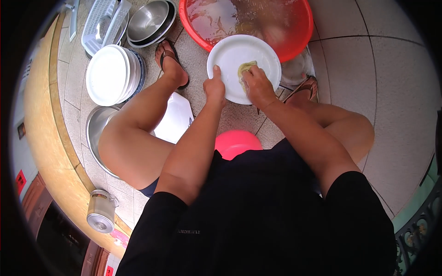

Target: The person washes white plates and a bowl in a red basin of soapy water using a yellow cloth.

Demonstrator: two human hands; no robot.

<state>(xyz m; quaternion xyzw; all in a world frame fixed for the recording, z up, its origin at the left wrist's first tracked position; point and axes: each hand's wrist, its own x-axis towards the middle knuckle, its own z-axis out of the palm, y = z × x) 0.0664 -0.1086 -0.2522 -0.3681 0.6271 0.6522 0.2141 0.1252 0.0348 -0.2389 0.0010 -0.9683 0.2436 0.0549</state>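
Note:
A round white plate (229, 55) is tilted in front of me, its far edge over the near rim of a red plastic basin (193, 36) of water. My left hand (215, 86) grips the plate's left edge, thumb on top. My right hand (258, 84) presses a yellowish cloth or sponge (244, 69) onto the plate's face, right of its middle. To the left, on the tiled floor, stands a stack of white plates (107, 76), with blue-patterned ones at the bottom.
Stainless steel bowls (148, 20) and a white plastic basket (98, 24) lie at the upper left. A large metal bowl (95, 131) is beside my left knee, a white board-like item (176, 117) inside it. A pink stool (238, 143) is beneath me. A lidded metal pot (101, 210) stands lower left.

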